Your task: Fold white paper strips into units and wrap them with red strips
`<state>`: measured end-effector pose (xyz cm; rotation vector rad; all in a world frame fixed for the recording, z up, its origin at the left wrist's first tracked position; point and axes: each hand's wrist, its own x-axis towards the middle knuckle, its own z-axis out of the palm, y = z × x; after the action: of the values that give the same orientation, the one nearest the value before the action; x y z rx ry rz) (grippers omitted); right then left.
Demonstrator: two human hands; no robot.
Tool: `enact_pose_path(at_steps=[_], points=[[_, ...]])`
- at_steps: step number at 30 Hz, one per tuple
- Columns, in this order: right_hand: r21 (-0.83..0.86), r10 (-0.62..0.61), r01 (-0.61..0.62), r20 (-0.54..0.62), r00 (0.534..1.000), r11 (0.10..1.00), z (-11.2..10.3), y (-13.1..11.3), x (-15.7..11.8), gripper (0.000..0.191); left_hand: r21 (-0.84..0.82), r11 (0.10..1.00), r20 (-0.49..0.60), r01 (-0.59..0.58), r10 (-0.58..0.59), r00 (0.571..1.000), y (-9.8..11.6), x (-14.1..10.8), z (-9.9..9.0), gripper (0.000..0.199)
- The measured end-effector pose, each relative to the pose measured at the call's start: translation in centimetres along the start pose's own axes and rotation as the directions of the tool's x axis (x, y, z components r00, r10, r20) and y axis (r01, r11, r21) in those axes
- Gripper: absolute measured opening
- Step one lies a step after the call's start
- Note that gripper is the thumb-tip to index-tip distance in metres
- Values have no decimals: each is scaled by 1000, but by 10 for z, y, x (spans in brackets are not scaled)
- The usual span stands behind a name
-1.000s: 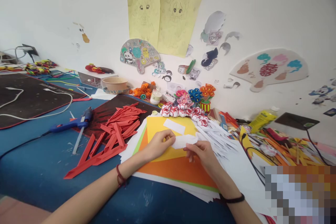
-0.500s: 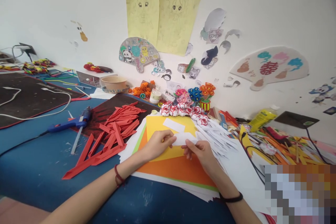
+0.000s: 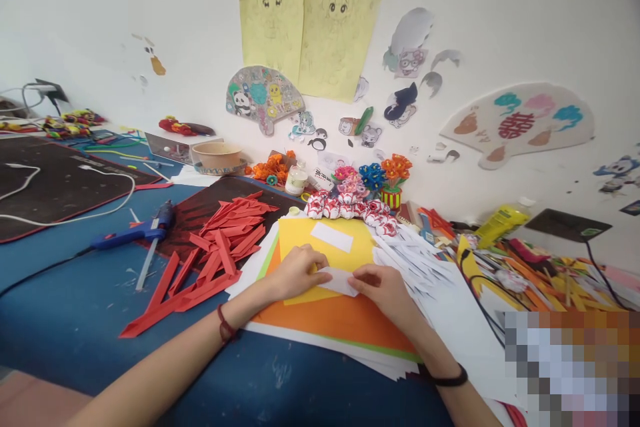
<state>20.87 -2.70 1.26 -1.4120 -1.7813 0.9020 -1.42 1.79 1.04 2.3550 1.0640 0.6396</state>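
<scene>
Between my hands, a small white paper strip [image 3: 338,281] is held over the yellow and orange sheets. My left hand [image 3: 299,272] pinches its left end, and my right hand [image 3: 384,287] pinches the right end. Just beyond them, a second white strip [image 3: 331,237] lies flat on the yellow sheet [image 3: 291,235]. Under the yellow sheet is an orange sheet [image 3: 320,321], with green and white sheets below it.
Folded red paper strips [image 3: 220,247] and a blue glue gun [image 3: 150,230] lie to the left. Red-and-white paper pieces [image 3: 350,209] sit behind the sheets. White strips [image 3: 415,260], a yellow bottle [image 3: 505,221] and a cable are at the right.
The held white strip has come slightly down toward me and shows more of its face, separated from the strip lying behind it. Both hands still grip its ends.
</scene>
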Motion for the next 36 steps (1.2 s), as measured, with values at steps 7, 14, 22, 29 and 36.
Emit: enact_pose_path(at_steps=[7,14,22,29,36], points=[[-278,-140,110,-87,986,954,9,-2,2,12,64,998,-99,26,-19,995,-6,3,7,20],[-247,-178,147,-108,978,958,12,4,5,7,-60,997,-39,39,-42,998,-16,8,5,3],[-256,-213,183,-97,972,949,12,8,6,7,28,986,-29,-164,165,986,-15,6,-1,7],[-334,-365,351,21,931,875,9,17,3,14,241,910,52,-338,336,940,-10,0,-6,24],[-379,-460,449,67,885,809,11,11,0,21,281,877,79,-389,383,920,-9,-4,-9,31]])
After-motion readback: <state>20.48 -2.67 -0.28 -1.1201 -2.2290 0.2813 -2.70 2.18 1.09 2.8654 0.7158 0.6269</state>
